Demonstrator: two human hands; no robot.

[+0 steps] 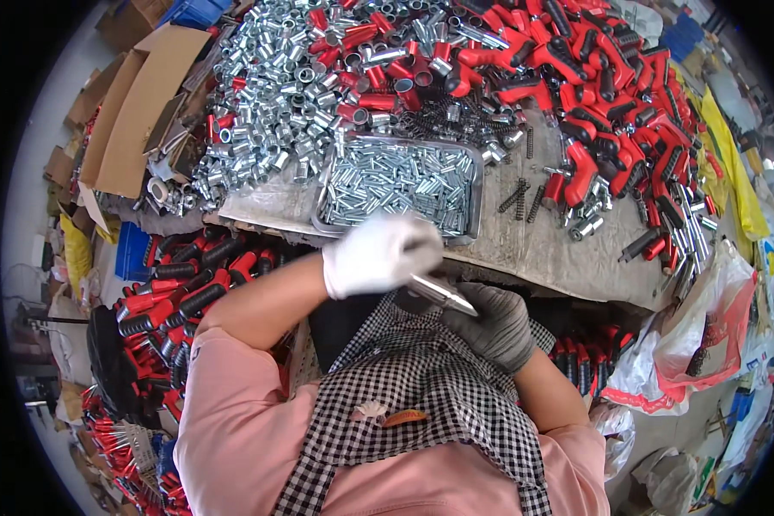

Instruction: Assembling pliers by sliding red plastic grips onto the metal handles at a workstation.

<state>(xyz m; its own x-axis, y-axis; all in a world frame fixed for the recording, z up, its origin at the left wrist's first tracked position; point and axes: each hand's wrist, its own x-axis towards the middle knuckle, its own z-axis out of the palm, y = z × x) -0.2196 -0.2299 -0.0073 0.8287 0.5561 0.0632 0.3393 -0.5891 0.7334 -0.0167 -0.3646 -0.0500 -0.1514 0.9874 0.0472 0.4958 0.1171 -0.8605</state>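
Just below the near edge of the workbench (pixel 525 249) we see both gloved hands meeting over a checked apron (pixel 421 378). The left hand (pixel 380 254), in a white glove, is curled into a loose fist above one end of a slim metal rod (pixel 443 294) — its fingers are closed, though we cannot tell exactly how they grip. The right hand (pixel 494 325), in a grey glove, cups the rod from underneath, fingers bent around its lower end (the rod lies tilted, pointing down toward the right). Just beyond the white glove sits a shallow metal tray (pixel 477 185) filled with small silver pins. Farther back lies a heap of shiny metal sleeves (pixel 267 95), and to the right a pile of red-and-black handles (pixel 611 77). More such handles fill a bin (pixel 176 301) at our left, beside flattened cardboard (pixel 129 120).
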